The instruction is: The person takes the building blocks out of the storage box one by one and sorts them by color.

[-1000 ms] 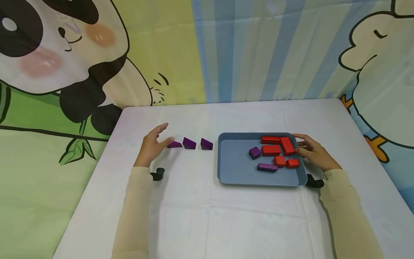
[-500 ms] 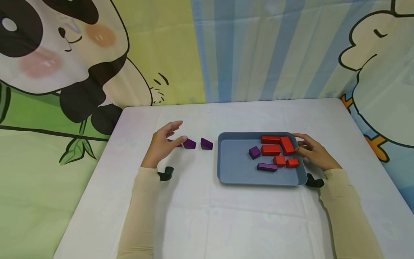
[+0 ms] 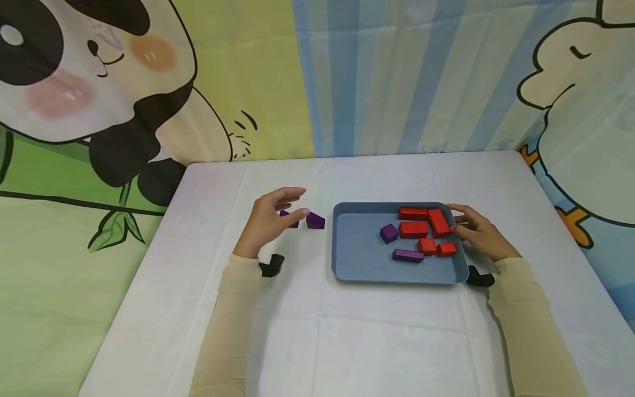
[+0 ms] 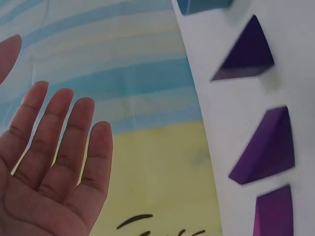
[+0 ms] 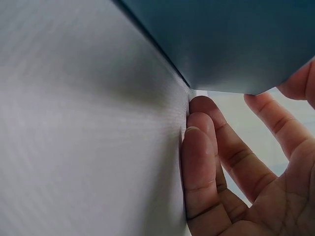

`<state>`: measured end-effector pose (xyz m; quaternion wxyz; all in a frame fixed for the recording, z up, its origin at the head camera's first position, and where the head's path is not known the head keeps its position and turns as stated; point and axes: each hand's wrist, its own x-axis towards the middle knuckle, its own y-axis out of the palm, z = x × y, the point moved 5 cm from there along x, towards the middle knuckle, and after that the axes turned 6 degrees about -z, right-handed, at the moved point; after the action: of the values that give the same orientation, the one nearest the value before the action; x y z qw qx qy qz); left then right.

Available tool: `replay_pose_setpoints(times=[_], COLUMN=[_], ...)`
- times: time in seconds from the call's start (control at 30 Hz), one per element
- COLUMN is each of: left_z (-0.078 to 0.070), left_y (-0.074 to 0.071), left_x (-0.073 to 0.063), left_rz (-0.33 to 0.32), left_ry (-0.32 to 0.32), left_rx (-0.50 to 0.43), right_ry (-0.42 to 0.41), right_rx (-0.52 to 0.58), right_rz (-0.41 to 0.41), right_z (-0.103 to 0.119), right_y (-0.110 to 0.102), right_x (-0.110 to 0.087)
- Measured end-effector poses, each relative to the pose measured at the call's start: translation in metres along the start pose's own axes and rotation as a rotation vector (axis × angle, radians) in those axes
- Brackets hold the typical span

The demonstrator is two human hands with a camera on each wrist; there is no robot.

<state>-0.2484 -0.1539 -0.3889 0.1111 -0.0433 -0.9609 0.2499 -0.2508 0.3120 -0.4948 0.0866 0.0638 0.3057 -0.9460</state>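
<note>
My left hand point(image 3: 270, 223) hovers over the left part of the table with its fingers extended and nothing held. Below and beside it stand purple wedge blocks in a row: one wedge point(image 3: 315, 221) shows fully, while another point(image 3: 285, 213) is partly behind the thumb. The left wrist view shows three, including a wedge point(image 4: 268, 146) in the middle and a cut-off wedge point(image 4: 275, 214) that the hand hides from the head view. My right hand point(image 3: 481, 234) holds the blue-grey tray point(image 3: 359, 270) by its right rim, thumb over the edge and fingers outside.
In the tray, several red blocks point(image 3: 414, 229) cluster at the right. Nearby lie a purple cube point(image 3: 389, 233) and a purple bar point(image 3: 408, 256). A white cloth covers the table point(image 3: 372, 336), and a printed curtain point(image 3: 377, 71) hangs along its back edge.
My left hand has moved rightward along the row of purple wedges, passing over the leftmost one and now covering part of the middle one. The right hand stays at the tray rim.
</note>
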Motion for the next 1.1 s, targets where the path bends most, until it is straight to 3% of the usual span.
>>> replay_pose_setpoints(times=[0.3, 0.67, 0.87, 1.1], left_z=[-0.018, -0.031, -0.033, -0.027], left_y=[0.025, 0.064, 0.082, 0.105], left_x=[0.006, 0.015, 0.022, 0.031], left_rz=[0.040, 0.126, 0.155, 0.207], left_ry=[0.032, 0.076, 0.079, 0.034], left_rx=[-0.085, -0.120, -0.186, -0.274], right_ry=[0.018, 0.020, 0.016, 0.024], right_rx=[0.005, 0.010, -0.005, 0.001], right_rz=[0.002, 0.004, -0.006, -0.011], right_z=[-0.001, -0.002, 0.000, 0.000], right_y=[0.001, 0.001, 0.000, 0.001], right_x=[0.002, 0.002, 0.002, 0.001])
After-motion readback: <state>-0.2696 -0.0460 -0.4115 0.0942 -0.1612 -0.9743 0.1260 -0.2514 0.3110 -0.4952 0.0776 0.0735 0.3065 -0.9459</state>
